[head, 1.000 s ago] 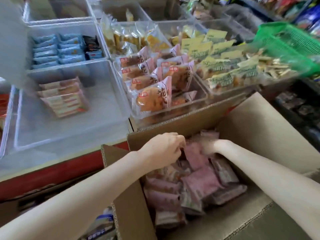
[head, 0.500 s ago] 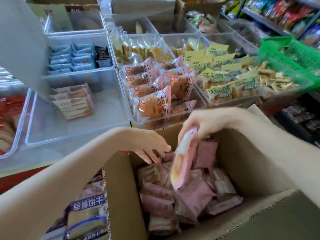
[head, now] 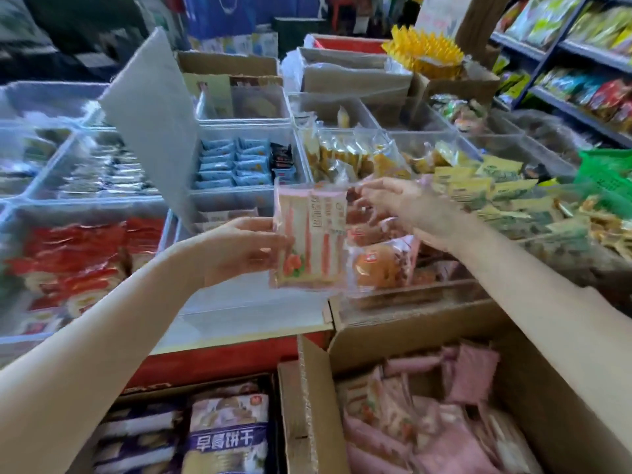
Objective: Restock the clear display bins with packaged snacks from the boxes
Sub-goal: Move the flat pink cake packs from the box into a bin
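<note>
A pink snack packet [head: 309,239] with a strawberry picture is held upright above the clear display bins. My left hand [head: 244,249] grips its left edge from behind. My right hand [head: 393,203] pinches the packet's top right corner, fingers spread. Below, an open cardboard box [head: 540,381] holds several more pink packets [head: 431,436]. Just behind the held packet, a clear bin [head: 410,297] contains bun packets with red labels.
A second box at the lower left holds purple biscuit packs [head: 227,436]. Clear bins hold red packets [head: 78,258], blue packets [head: 232,162] and yellow-green packets [head: 496,196]. A grey cardboard flap [head: 150,121] stands between bins. A green basket [head: 605,172] and shelves are at right.
Both hands have risen out of the box. The pink packet, earlier held by my right hand alone over the box, is now held by both hands above the bins.
</note>
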Available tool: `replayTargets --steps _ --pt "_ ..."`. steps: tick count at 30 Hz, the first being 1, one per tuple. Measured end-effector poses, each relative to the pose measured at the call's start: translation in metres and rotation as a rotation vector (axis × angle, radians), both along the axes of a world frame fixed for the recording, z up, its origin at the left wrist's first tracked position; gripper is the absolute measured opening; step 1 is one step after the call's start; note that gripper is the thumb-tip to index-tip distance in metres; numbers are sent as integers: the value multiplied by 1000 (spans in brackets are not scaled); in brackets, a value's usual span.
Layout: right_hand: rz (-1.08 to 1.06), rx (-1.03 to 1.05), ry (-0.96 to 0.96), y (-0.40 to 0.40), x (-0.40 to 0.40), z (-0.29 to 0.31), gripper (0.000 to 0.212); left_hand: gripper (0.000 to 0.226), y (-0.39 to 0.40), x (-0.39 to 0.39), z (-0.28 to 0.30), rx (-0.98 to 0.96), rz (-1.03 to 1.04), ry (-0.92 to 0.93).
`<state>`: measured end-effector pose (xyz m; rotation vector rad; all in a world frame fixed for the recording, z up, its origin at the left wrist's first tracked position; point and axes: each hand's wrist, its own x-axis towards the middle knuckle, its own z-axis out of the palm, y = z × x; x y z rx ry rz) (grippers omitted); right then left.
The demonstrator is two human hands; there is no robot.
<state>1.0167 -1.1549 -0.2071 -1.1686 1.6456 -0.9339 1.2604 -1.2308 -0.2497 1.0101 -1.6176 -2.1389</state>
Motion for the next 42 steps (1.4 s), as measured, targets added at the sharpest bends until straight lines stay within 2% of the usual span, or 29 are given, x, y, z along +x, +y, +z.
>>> replayTargets --steps 2,4,5,7,9,11,12,13,15,16,19,22,25,26,28,31,34,39,42 --pt "13 12 226 -22 23 -14 47 19 -13 15 -6 -54 70 -33" --pt "36 50 273 -41 48 -24 61 14 -23 26 -10 -66 158 -22" --pt "68 86 243 -49 61 -29 59 14 -28 31 -12 -64 191 -2" --pt "154 118 115 -63 89 -37 40 18 -38 42 -15 -57 237 52" --pt "144 29 1 -80 115 -45 22 21 -49 55 -17 -69 310 80" --pt "57 -83 44 -102 132 -55 28 22 -62 70 -22 -112 447 34" --pt "30 -132 172 -115 137 -61 32 23 -69 79 -26 -137 526 -20" --pt "36 -164 422 -126 139 -69 34 23 -76 90 -32 -166 593 -81" --pt "149 -106 922 -142 144 -91 30 22 -85 111 -46 -236 633 -219" --pt "235 -41 1059 -147 148 -102 28 22 -87 121 -53 -265 615 -284" --pt "439 73 1230 -160 171 -138 29 20 -84 140 -72 -287 561 -375" --pt "460 115 1271 -178 187 -174 32 22 -81 144 -83 -312 535 -410" --pt "384 118 1254 -192 200 -207 37 23 -81 144 -88 -323 506 -430" --pt "345 86 1297 -193 201 -212 39 23 -80 144 -90 -326 493 -431" --pt "329 40 1247 -187 202 -205 38 22 -78 140 -89 -345 472 -425" --pt "286 -50 1115 -171 182 -171 42 22 -73 127 -84 -387 449 -400" --pt "218 -111 898 -142 144 -123 27 24 -65 102 -75 -434 401 -350" --pt "183 -62 585 -40 71 -35 19 38 -21 33 -54 -587 224 -147" --pt "134 38 390 29 32 -7 14 34 25 -21 -44 -732 44 -54"
